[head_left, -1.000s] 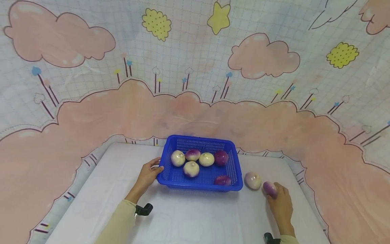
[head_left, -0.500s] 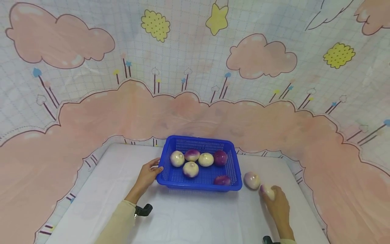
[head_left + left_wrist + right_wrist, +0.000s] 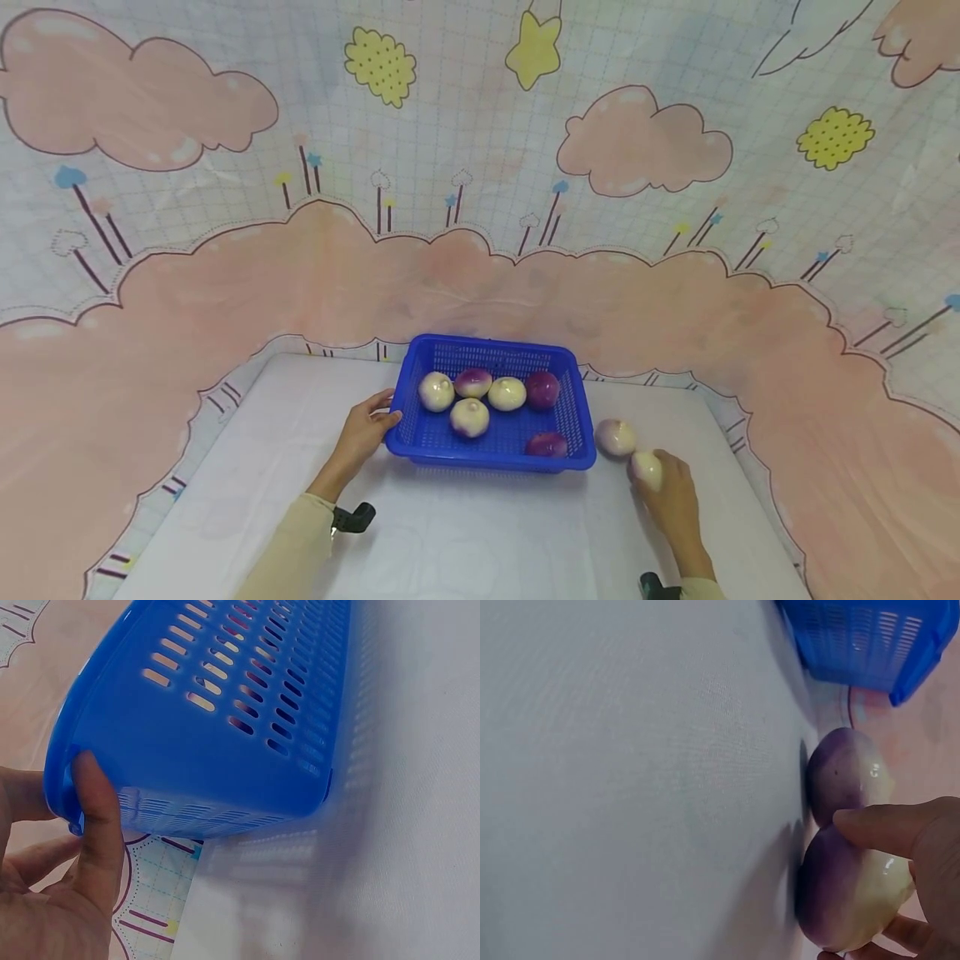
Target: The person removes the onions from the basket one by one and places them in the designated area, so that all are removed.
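A blue plastic basket (image 3: 480, 457) stands toward the back of the table, several white-and-purple onions (image 3: 470, 418) lying in it. My left hand (image 3: 362, 437) holds the basket's left rim; in the left wrist view the thumb (image 3: 99, 802) lies on the outer wall with fingers behind the rim. My right hand (image 3: 677, 496) grips a purple-and-white onion (image 3: 846, 889) between thumb and fingers, right of the basket. A second loose onion (image 3: 615, 438) sits between the held one and the basket, and the two onions meet in the right wrist view.
A white cloth covers the table (image 3: 480, 542). Behind and beside it hangs a patterned curtain (image 3: 450, 292) with clouds and stars. Dark wrist straps (image 3: 352, 517) are on both forearms.
My right hand has turned the held onion so its pale side shows and moved it left to the loose onion, which has shifted slightly toward the basket. The left hand keeps its place.
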The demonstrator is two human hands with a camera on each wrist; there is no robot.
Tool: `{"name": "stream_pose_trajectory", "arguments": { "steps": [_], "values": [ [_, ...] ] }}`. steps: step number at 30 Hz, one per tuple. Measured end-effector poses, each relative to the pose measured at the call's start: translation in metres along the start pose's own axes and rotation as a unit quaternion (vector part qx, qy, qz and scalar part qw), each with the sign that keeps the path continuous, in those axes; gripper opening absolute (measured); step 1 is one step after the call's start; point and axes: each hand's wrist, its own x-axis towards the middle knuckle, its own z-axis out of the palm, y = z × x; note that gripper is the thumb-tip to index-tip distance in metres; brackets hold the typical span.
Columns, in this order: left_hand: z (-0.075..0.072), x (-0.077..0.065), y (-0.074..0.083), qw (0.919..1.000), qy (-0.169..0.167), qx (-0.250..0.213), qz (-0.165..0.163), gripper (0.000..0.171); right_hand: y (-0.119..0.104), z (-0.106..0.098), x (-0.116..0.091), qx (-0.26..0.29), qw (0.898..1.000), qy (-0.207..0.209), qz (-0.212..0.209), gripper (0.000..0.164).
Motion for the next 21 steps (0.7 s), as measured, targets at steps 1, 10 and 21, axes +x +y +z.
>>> {"name": "stream_pose_trajectory", "arguments": {
  "steps": [1,10,21],
  "values": [
    [0.0,0.0,0.0,1.0,-0.001,0.001,-0.001,0.055,0.0,0.001,0.001,-0.003,1.0,0.004,-0.004,0.061],
    [-0.001,0.001,0.0,0.9999,-0.007,-0.009,-0.004,0.055,-0.009,-0.005,0.002,-0.017,1.0,-0.007,-0.002,0.067],
    [-0.002,0.002,0.0,0.9999,-0.01,-0.011,0.0,0.055,-0.036,-0.027,0.005,-0.002,0.998,0.047,-0.039,0.068]
  ]
}}
